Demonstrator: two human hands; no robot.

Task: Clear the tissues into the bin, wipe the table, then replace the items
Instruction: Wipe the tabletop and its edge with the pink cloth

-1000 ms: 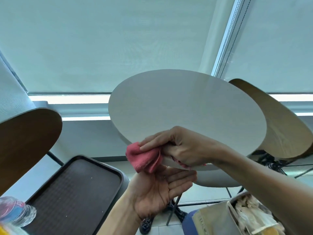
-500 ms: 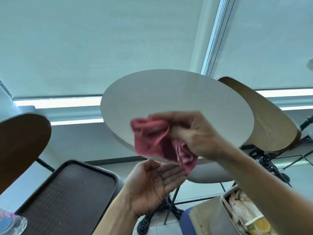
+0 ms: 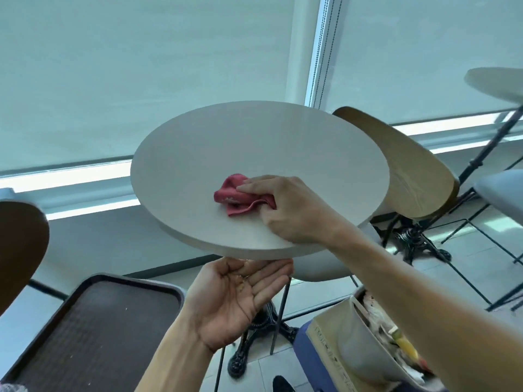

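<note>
A round pale table [image 3: 297, 142] fills the middle of the view. On its near half lies a crumpled pink cloth [image 3: 237, 195], and my right hand [image 3: 285, 207] presses down on it with straight fingers. My left hand [image 3: 240, 295] is held palm up, cupped just under the table's near edge, with a few small crumbs lying in the palm. A grey bin [image 3: 368, 346] holding tissues and rubbish stands at the lower right, partly hidden by my right forearm.
A dark brown tray [image 3: 93, 329] sits at the lower left. Wooden chair backs stand at the left [image 3: 19, 250] and behind the table at the right [image 3: 410, 171]. Black table legs [image 3: 254, 335] stand below. A second table [image 3: 495, 83] shows at the far right.
My right hand carried the pink cloth from the table's near edge up onto the tabletop and now presses it there. My left hand stayed cupped below the edge.
</note>
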